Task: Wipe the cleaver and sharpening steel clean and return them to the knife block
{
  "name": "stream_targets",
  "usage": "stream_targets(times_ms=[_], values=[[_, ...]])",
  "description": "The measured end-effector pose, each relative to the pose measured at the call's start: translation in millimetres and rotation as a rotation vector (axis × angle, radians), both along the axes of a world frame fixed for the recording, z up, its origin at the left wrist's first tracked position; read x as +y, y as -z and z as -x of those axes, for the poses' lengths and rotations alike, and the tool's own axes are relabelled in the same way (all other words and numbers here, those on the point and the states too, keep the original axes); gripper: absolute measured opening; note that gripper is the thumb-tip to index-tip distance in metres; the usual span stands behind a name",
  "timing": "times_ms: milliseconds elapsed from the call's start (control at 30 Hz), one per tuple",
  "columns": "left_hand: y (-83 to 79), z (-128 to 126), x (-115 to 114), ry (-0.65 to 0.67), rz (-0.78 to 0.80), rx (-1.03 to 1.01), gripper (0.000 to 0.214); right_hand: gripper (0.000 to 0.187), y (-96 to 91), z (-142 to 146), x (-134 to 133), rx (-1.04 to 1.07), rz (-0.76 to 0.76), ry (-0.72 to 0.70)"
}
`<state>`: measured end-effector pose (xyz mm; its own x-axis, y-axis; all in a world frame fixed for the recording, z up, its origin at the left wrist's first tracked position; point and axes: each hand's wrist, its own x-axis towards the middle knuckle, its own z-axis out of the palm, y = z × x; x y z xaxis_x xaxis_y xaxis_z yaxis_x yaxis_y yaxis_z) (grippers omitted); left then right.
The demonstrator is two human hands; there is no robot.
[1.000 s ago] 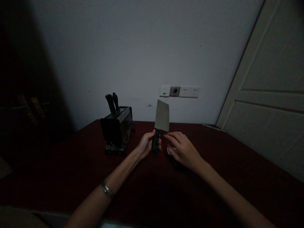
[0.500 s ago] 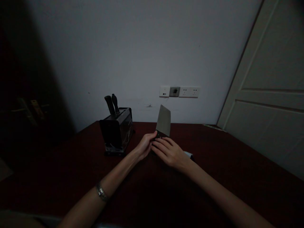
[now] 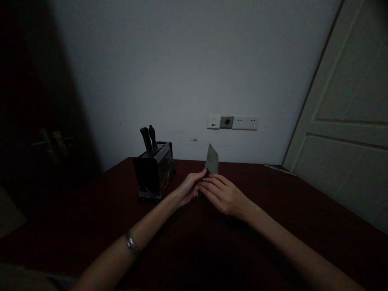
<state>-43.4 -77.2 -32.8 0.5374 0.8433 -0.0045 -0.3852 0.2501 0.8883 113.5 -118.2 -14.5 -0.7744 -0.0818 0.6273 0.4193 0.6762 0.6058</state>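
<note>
The cleaver (image 3: 212, 160) is over the middle of the table (image 3: 257, 186), blade upward, looking narrower than a second ago. The left hand (image 3: 189, 187) is closed around its handle (image 3: 207, 173). The right hand (image 3: 226, 197), apart before, has come to this handle, so both hands are there; whether its bent fingers grip, I cannot tell. The knife block (image 3: 154, 169) stands left.

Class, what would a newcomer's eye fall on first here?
Likely the pale cleaver blade, angled upward near the middle, its handle in the left grip with the right grip against it. Next, the black knife block to the left on the dark red table, two black handles rising from its top. Then white wall sockets behind, right of centre.
</note>
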Motion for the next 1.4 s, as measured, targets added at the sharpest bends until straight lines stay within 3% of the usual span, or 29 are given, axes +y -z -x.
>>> stream_targets(times_ms=[200, 400, 567, 733, 900, 1167, 1400], values=[[-25.2, 5.9, -7.9, 0.166, -0.139, 0.082, 0.053, 0.02, -47.0, -10.1, 8.1, 0.084, 0.065, 0.014], [-39.2, 4.3, -58.8, -0.161, -0.58, 0.468, 0.044, 0.021, -95.9, -19.5, 31.4, 0.268, 0.134, 0.022], [-28.2, 18.8, -91.4, -0.085, -0.947, 0.783, 0.035, 0.024, -141.0, -17.7, 59.7, 0.528, 0.357, -0.029], [-5.3, 42.9, -90.3, -0.067, -1.235, 1.119, 0.028, 0.026, -175.4, -2.3, 79.5, 0.813, 0.633, -0.166], [16.8, 69.5, -81.8, -0.017, -1.28, 1.241, 0.029, 0.024, -203.4, 20.5, 90.3, 0.953, 0.859, -0.312], [54.2, 110.9, -76.1, 0.289, -1.158, 1.352, 0.054, 0.026, -236.2, 71.7, 99.3, 0.912, 1.038, -0.394], [63.5, 115.1, -74.1, 0.288, -1.12, 1.314, 0.057, 0.031, -257.6, 113.9, 105.3, 0.861, 1.085, -0.362]])
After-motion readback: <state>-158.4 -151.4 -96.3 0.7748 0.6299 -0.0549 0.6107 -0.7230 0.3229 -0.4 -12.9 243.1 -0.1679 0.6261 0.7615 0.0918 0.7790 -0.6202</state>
